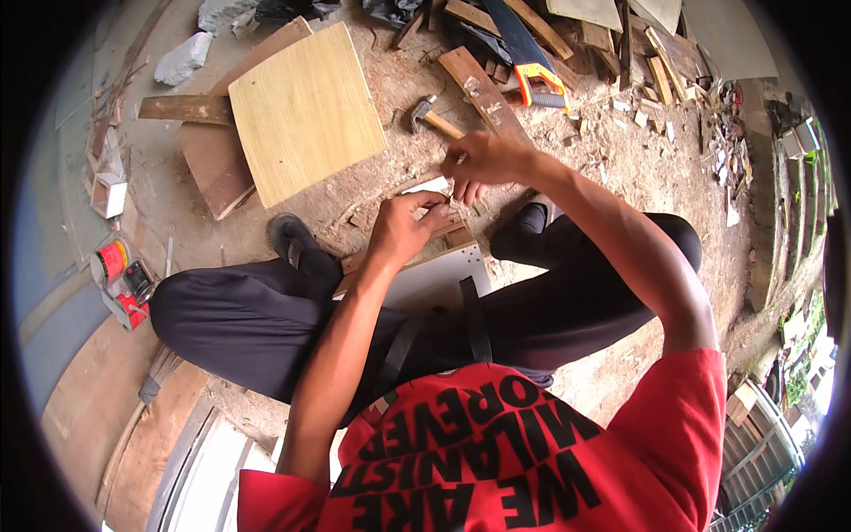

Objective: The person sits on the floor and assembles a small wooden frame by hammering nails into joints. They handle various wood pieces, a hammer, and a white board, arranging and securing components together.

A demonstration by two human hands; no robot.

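My left hand (403, 232) is closed in a pinch above a wooden piece between my legs. Its fingertips meet at something small and thin that I cannot make out. Close beside it, my right hand (490, 162) is curled with its fingers pointing down; what they hold, if anything, is hidden. The hammer (429, 114) shows just beyond the right hand, its handle running behind the knuckles. Beneath my hands lies a box-like wooden piece with a white panel (417, 282) and bare wood strips (457, 238); small dark dots mark the panel's corner.
A light wood-grain board (308, 115) rests on darker planks (213, 168) at the far left. Farther right are a brown plank (483, 93), a handsaw (534, 75) with an orange handle and piled scrap wood. Red cans (111, 263) stand beyond my left knee, near a broom (152, 381).
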